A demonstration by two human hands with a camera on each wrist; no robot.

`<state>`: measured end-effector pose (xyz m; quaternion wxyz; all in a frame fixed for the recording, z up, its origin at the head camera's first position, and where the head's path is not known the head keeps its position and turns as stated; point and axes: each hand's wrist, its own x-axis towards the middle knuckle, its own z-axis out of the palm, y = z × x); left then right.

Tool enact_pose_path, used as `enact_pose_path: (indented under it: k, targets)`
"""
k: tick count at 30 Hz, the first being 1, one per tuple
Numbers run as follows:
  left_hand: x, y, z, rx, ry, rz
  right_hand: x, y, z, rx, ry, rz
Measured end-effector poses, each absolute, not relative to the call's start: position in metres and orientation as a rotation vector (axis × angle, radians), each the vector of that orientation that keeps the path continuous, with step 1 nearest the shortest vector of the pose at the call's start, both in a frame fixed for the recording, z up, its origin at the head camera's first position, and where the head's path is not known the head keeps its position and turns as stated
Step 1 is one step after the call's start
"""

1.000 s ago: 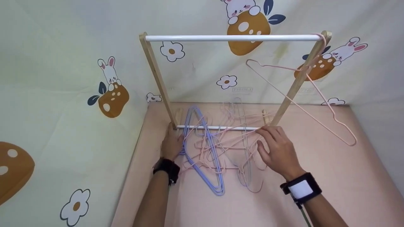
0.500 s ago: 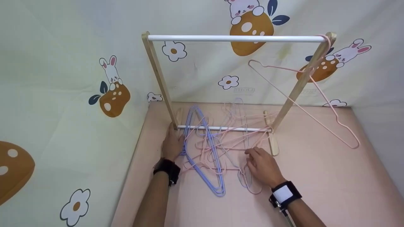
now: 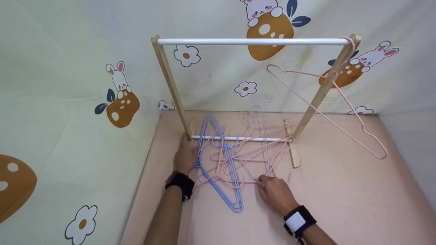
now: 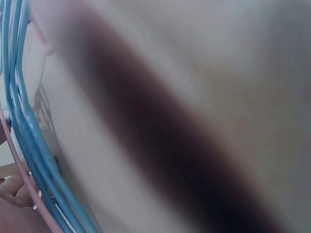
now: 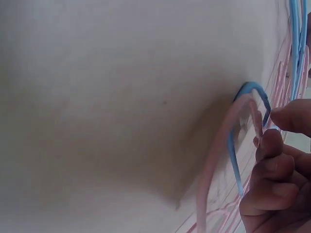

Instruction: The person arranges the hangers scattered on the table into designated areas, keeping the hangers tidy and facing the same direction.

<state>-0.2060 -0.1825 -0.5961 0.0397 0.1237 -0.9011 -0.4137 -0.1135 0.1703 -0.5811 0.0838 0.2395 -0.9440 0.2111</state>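
Head view: right hand [image 3: 275,193] moved back, pinching hanger hooks [image 5: 250,104].

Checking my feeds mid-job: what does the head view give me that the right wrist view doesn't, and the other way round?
Only the head view shows the wooden rack with its white top rail, one pink hanger hooked on the rail's right end, the whole pile of hangers on the pink surface, and the left hand resting by the rack's left foot.

Only the right wrist view shows the fingertips close up, pinching at a hook where a blue and a pink wire curve together.

Both show the right hand at the pile's near edge.
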Motion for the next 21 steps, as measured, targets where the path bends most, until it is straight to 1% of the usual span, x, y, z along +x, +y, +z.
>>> enact_pose_path:
  k: [10, 15, 21]
  targets:
    - [-0.207, -0.184, -0.599, 0.345, -2.751, -1.288, -0.112, 0.178, -0.581, 0.801, -2.778, 0.496]
    - [-0.207, -0.185, -0.603, 0.311, -2.742, -1.264, -0.109, 0.181, -0.579, 0.801, -2.776, 0.425]
    - [-0.206, -0.183, -0.6, 0.341, -2.753, -1.262, -0.104, 0.19, -0.575, 0.809, -2.788, 0.319]
